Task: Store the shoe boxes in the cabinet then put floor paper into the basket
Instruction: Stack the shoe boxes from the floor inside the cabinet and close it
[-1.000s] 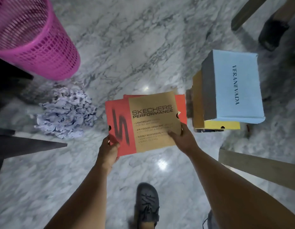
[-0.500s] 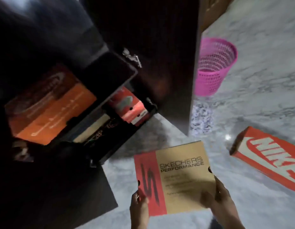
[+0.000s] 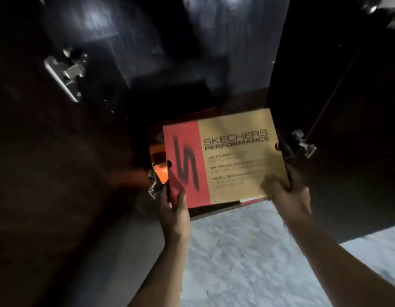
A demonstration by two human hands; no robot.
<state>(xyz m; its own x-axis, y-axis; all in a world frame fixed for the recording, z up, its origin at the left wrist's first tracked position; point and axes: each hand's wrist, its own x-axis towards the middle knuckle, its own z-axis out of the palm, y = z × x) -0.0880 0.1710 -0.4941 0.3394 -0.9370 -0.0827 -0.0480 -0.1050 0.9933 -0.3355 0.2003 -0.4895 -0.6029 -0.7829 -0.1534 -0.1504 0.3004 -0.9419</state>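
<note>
Head view. Since the earlier frame, the pink basket, the paper heap and the Nike box have passed out of sight; the dark cabinet now fills the upper frame.

Skechers shoe box: red and tan lid, held level at the cabinet's open front edge, above the marble floor. It is gripped at its near left corner by the left hand, and at its near right corner by the right hand, fingers curled round the edges.

Cabinet contents: an orange box, apparently, glimpsed behind the held box; blurred. Metal hinge on the left door.
</note>
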